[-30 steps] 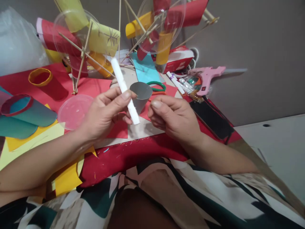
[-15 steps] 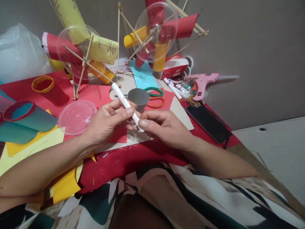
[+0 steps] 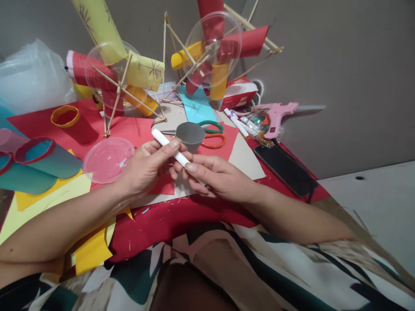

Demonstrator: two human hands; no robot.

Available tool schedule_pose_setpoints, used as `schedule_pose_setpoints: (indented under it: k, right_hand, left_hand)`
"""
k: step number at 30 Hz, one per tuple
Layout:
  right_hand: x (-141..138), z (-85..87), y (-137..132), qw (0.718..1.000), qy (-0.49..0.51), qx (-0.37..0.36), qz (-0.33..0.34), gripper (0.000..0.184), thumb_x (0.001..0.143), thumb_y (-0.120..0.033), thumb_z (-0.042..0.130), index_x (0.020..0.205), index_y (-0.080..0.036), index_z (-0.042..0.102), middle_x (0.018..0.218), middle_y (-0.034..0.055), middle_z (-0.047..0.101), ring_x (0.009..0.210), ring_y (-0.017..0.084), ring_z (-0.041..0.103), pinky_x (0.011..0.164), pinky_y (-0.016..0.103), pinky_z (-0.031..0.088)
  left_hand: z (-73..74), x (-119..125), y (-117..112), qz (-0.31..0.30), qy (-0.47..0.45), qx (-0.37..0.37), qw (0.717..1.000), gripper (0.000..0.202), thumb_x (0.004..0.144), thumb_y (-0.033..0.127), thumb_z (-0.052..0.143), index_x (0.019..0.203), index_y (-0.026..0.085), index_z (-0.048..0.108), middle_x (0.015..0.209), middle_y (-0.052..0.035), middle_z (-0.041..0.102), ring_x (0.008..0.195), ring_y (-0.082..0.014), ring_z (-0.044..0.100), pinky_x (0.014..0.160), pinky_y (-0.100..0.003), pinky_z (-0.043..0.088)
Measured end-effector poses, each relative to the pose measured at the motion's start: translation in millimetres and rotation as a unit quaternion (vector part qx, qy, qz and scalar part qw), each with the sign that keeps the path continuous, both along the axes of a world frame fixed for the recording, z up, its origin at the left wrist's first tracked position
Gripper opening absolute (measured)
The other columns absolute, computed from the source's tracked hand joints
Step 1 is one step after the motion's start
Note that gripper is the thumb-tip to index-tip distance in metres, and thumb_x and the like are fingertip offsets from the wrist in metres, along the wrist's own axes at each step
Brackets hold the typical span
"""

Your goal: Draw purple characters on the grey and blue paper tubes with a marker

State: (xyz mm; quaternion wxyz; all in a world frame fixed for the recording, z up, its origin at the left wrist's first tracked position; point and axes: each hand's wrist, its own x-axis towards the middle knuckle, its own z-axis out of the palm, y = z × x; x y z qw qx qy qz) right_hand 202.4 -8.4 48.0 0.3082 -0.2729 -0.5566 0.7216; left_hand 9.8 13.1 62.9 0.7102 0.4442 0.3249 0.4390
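A white marker (image 3: 161, 138) is held slantwise between both hands above the table, its upper end pointing to the far left. My left hand (image 3: 149, 163) is closed on its middle, thumb on top. Its lower end is pinched in my right hand (image 3: 223, 176), whose fingers hide the tip. Just behind the hands stands a grey cup-like piece (image 3: 191, 137), wider at the top. Beside it lie scissors with one green and one orange handle (image 3: 215, 141). A clear round lid (image 3: 108, 160) rests left of my left hand.
Two pinwheel-like stick structures (image 3: 118, 89) with paper tubes and clear discs stand at the back. Several paper tubes (image 3: 52, 160) are at left. A pink glue gun (image 3: 275, 116), a phone (image 3: 285, 169) and more markers (image 3: 236, 122) lie at right.
The marker has slid lower in my grip, with less of it showing past each hand. My right fingers now wrap further over its lower end. The view has shifted slightly.
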Motion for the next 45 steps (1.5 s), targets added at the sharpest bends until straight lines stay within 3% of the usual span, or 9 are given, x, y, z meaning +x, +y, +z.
schedule_pose_setpoints:
  k: [9,13,15,18,25,33,37,40,45]
  right_hand:
    - [0,6.7,-11,0.977,-0.093,0.164,-0.101,0.033,0.103,-0.05,0.067,0.09,-0.019,0.067,0.079,-0.0032,0.054,0.069,0.01,0.042,0.061,0.025,0.034]
    - [5,11.0,-18,0.975,-0.152,0.141,-0.08,0.038,0.099,-0.053,0.068,0.079,-0.021,0.061,0.07,-0.0048,0.048,0.066,0.011,0.042,0.061,0.026,0.035]
    - [6,11.4,-19,0.976,-0.152,0.135,-0.08,0.037,0.099,-0.053,0.067,0.079,-0.022,0.061,0.069,-0.0045,0.049,0.066,0.011,0.043,0.06,0.027,0.035]
    - [5,10.4,-17,0.974,-0.144,0.151,-0.095,0.033,0.099,-0.049,0.067,0.081,-0.021,0.063,0.07,-0.0047,0.049,0.065,0.011,0.044,0.061,0.027,0.036]
    - [2,10.6,-14,0.963,-0.151,0.189,-0.119,0.028,0.103,-0.047,0.065,0.1,-0.021,0.074,0.076,-0.0019,0.061,0.074,0.014,0.056,0.071,0.029,0.047]
    - [7,9.0,-14,0.949,-0.179,0.223,-0.132,0.041,0.105,-0.047,0.061,0.136,-0.025,0.076,0.126,0.0091,0.08,0.104,0.024,0.072,0.093,0.04,0.06]
    - [6,5.1,-15,0.966,-0.138,0.183,-0.116,0.048,0.106,-0.04,0.06,0.152,-0.027,0.06,0.091,0.0007,0.072,0.078,0.017,0.064,0.076,0.033,0.056]
    - [3,3.5,-16,0.982,-0.104,0.139,-0.068,0.039,0.106,-0.039,0.061,0.143,-0.024,0.056,0.075,-0.007,0.058,0.064,0.012,0.052,0.065,0.027,0.046]
    - [1,5.8,-16,0.988,-0.088,0.115,-0.06,0.022,0.103,-0.042,0.067,0.11,-0.024,0.055,0.073,-0.0068,0.06,0.064,0.01,0.051,0.061,0.024,0.042]
  left_hand:
    - [17.4,-3,-5,0.071,0.042,0.051,0.995,0.039,0.087,0.051,0.093,0.079,0.018,0.073,0.071,0.0004,0.076,0.057,-0.0088,0.063,0.056,-0.021,0.054]
    - [51.8,-25,20,0.289,-0.013,0.087,0.953,0.041,0.11,0.029,0.069,0.07,0.021,0.065,0.058,0.0099,0.064,0.054,-0.0028,0.048,0.053,-0.012,0.045]
    - [66.9,-32,29,0.325,-0.04,0.06,0.943,0.042,0.115,0.028,0.06,0.073,0.022,0.064,0.067,0.0091,0.069,0.059,-0.003,0.051,0.056,-0.011,0.047]
    - [74.3,-31,30,0.282,-0.052,0.017,0.958,0.045,0.117,0.031,0.055,0.073,0.021,0.064,0.07,0.0041,0.072,0.054,-0.0031,0.052,0.052,-0.012,0.05]
    - [57.3,-23,26,0.244,-0.032,-0.08,0.966,0.015,0.108,0.035,0.07,0.101,0.022,0.073,0.07,0.0033,0.075,0.046,-0.0056,0.059,0.048,-0.013,0.056]
    - [42.8,-33,34,0.196,0.023,-0.032,0.98,0.02,0.096,0.037,0.086,0.108,0.024,0.075,0.076,0.0019,0.079,0.058,-0.0089,0.073,0.056,-0.014,0.061]
    - [43.9,-32,35,0.214,0.013,-0.044,0.976,0.014,0.099,0.034,0.083,0.105,0.023,0.075,0.077,0.0011,0.079,0.059,-0.0102,0.074,0.056,-0.015,0.061]
    - [45.9,-29,35,0.23,0.0,-0.055,0.972,0.011,0.104,0.034,0.076,0.101,0.023,0.075,0.079,-0.0005,0.08,0.064,-0.012,0.077,0.056,-0.015,0.061]
    - [47.2,-24,30,0.239,-0.015,-0.061,0.969,0.021,0.108,0.034,0.065,0.093,0.022,0.074,0.08,-0.0027,0.08,0.064,-0.0126,0.075,0.055,-0.016,0.06]
